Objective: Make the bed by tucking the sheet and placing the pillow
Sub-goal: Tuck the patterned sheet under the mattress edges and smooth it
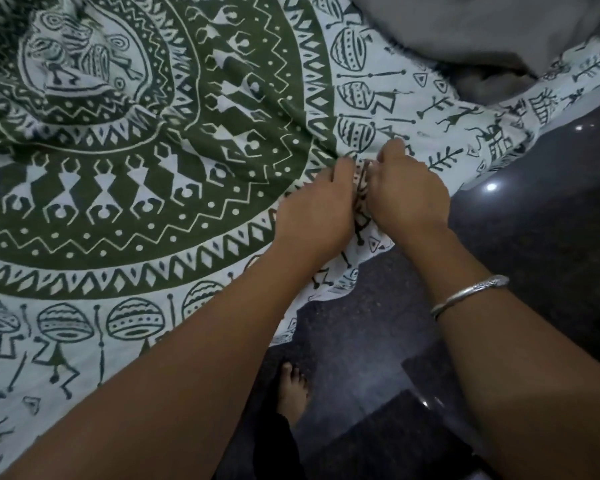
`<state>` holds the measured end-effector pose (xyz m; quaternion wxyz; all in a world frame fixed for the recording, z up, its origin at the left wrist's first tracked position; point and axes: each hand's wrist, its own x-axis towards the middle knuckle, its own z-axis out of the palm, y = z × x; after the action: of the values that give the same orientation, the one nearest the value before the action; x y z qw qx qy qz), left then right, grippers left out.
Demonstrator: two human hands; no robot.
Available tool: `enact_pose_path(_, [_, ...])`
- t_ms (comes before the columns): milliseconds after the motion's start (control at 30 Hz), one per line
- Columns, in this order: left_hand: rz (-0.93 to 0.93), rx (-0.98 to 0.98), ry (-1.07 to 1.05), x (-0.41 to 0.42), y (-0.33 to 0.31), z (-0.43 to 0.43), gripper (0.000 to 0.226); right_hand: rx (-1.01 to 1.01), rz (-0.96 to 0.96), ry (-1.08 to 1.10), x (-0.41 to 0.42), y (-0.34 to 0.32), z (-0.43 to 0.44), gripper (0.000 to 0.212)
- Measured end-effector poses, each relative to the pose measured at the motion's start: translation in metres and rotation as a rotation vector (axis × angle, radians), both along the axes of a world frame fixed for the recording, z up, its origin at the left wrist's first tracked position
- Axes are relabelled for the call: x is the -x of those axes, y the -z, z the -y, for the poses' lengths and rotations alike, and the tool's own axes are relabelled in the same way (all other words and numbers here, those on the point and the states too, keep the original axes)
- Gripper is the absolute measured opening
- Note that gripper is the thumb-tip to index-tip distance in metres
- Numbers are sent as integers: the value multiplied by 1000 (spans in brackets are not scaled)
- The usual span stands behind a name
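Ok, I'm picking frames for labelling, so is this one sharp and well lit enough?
Head view: dim overall, though the print on the sheet reads clearly. Head view: small bright glare spots on the glossy dark floor. Head view: the grey fabric at upper right looks soft, with wide-angle bending toward the edges.

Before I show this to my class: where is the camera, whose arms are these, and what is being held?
No machine here: a person wears one camera on the head, so the picture looks down along their own arms. The left hand and right hand, close together, both pinch a bunched fold of the green-and-white sheet near its edge, which hangs loose above the dark floor. A grey cloth lies at the top right; I cannot tell whether it is the pillow. A bangle is on the right wrist, and a bare foot stands on the floor.
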<state>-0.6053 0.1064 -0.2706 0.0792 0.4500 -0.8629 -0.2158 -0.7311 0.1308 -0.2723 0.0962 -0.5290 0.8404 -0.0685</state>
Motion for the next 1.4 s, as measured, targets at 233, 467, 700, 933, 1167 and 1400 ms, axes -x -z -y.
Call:
enact_pose_path(233, [130,29,2,48,7,25,28,-171,-75,-57,33,7,20,27])
enact_pose_path(467, [0,80,81,88,4,43,29,-47,-71,71,81,6,33,32])
enact_pose_path(700, [174,52,106,147,3,82,21,-196,-140,15,125,1,64,26])
enact_pose_path(933, [178,-70,142,175,-2,96,34,-181,-78,37,146,-3,68,34])
enact_pose_path(1167, [267,-80,171,200,0,103,28,-197,-198,-130,170,-4,69,27])
enact_pose_path(1400, [84,-71,140,215,-2,97,36,-208,15,-106,188,-9,65,36])
